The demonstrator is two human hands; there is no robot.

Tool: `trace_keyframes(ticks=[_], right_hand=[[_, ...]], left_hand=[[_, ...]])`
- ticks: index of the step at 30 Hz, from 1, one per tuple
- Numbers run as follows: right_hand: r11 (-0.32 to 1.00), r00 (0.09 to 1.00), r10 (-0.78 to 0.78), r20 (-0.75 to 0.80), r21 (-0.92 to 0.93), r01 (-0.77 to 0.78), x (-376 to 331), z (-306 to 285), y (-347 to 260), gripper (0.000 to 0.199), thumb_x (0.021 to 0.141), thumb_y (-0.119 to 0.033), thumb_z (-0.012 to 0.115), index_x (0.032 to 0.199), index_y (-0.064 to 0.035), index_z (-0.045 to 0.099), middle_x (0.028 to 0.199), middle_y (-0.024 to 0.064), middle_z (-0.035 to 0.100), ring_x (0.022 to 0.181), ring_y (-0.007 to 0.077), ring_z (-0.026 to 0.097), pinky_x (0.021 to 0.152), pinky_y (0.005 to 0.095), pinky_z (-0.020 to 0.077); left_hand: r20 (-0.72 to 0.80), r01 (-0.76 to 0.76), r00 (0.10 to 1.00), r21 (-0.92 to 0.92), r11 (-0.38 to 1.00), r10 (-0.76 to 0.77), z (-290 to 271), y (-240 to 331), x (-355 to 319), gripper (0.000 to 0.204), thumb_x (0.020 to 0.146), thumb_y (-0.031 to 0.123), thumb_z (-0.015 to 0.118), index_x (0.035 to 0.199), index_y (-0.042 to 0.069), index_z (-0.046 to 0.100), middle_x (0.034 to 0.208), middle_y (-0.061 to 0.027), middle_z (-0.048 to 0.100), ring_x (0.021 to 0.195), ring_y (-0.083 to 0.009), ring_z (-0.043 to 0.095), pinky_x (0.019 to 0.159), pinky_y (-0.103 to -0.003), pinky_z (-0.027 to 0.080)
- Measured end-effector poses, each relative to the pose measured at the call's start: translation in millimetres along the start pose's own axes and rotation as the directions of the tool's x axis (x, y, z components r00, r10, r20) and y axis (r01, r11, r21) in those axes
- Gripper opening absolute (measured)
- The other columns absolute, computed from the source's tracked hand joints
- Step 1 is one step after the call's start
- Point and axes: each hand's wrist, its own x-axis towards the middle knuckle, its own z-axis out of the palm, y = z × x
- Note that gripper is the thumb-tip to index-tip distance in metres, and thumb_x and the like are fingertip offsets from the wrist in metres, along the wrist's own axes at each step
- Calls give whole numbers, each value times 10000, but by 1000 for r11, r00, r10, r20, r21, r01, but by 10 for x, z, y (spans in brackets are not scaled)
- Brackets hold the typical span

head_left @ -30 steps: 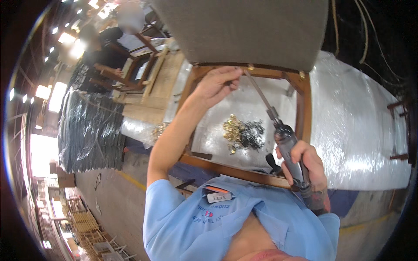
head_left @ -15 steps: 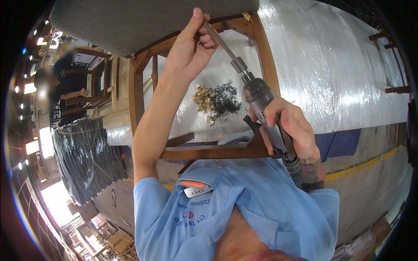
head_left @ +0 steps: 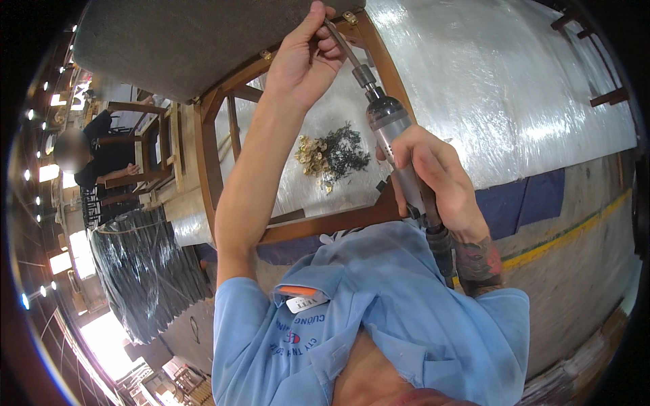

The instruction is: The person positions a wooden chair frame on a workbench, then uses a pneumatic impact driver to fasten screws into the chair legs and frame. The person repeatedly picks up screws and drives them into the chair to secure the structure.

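1. Your right hand (head_left: 433, 172) wraps the grey cylindrical power screwdriver (head_left: 396, 145), its grip pressed tight.
2. Your left hand (head_left: 305, 57) pinches its long bit (head_left: 342, 44) against the brown wooden chair frame (head_left: 210, 155) (screws piled on the surface below).

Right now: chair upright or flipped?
Flipped: chair frame lies seat-down, grey underside facing up, the driver angled at its corner.

A small white rectangular name label (head_left: 306, 303) is pinned on the chest of the light blue shirt (head_left: 406, 318), just below its collar. An orange strip (head_left: 298, 291) lies just above that label. A logo print (head_left: 292, 336) sits below the label.
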Motion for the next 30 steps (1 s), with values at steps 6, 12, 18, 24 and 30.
trace_keyframes(ticks=[6,12,18,24,30], right_hand=[[996,987,13,-159,-85,-27,18,69,-32,369,1054,-395,406,982,-58,538,946,84,566,522,76,570,472,201,445],[989,967,-29,-254,-146,-9,87,91,-6,348,1055,-384,390,997,-71,530,1008,118,581,508,93,582,453,197,438],[980,953,1,-302,-191,-62,71,98,37,344,1057,-376,390,1015,-67,537,1010,99,580,520,98,590,468,204,450],[976,961,17,-277,-206,-77,86,124,85,332,1059,-360,384,1025,-68,539,993,68,580,533,94,599,479,210,465],[980,943,59,-329,-163,-118,142,168,16,315,1059,-354,406,997,-83,555,731,2,510,491,76,563,454,209,432]], left_hand=[[-116,14,993,67,998,-7,-136,-226,186,249,942,255,688,984,18,626,660,35,457,595,-83,365,582,-232,350],[-330,-282,681,705,650,654,-423,-699,631,250,866,171,728,969,-57,729,784,-70,678,680,-126,564,659,-279,472],[-322,-202,611,820,536,723,-175,-775,669,240,823,163,769,963,-31,760,867,-146,744,774,-197,675,741,-323,517],[-367,-110,592,845,523,717,-145,-754,717,209,806,160,776,928,-9,773,875,-194,744,792,-290,718,799,-376,535],[-249,-145,612,898,416,750,-174,-736,682,234,814,184,779,925,-21,774,799,-135,742,689,-170,650,688,-344,521]])
